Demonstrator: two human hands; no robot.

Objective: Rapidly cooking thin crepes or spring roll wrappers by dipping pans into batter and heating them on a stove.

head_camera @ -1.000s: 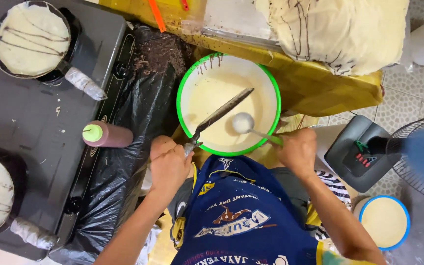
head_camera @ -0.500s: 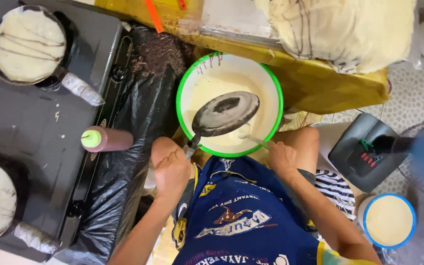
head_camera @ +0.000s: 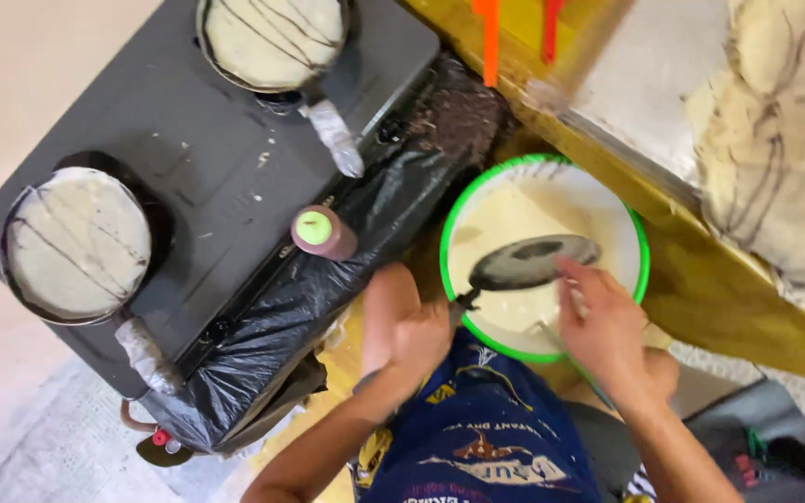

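Left hand [head_camera: 409,328] grips a small pan [head_camera: 533,262] (handle hidden) over the green-rimmed batter bowl [head_camera: 640,244]; right hand [head_camera: 607,328] pinches a ladle handle [head_camera: 575,359] beside it.

A squeeze bottle [head_camera: 324,233] stands just up and to the left of the left hand [head_camera: 409,331], on the edge of the dark stove: brownish-pink body, round pale green cap facing up, no label to be seen. Below both hands, the dark blue apron [head_camera: 491,438] carries a printed emblem in yellow, white and red. Further left of the left hand, clear plastic wrapping [head_camera: 333,135] covers the pan handles. No signs or screens show.
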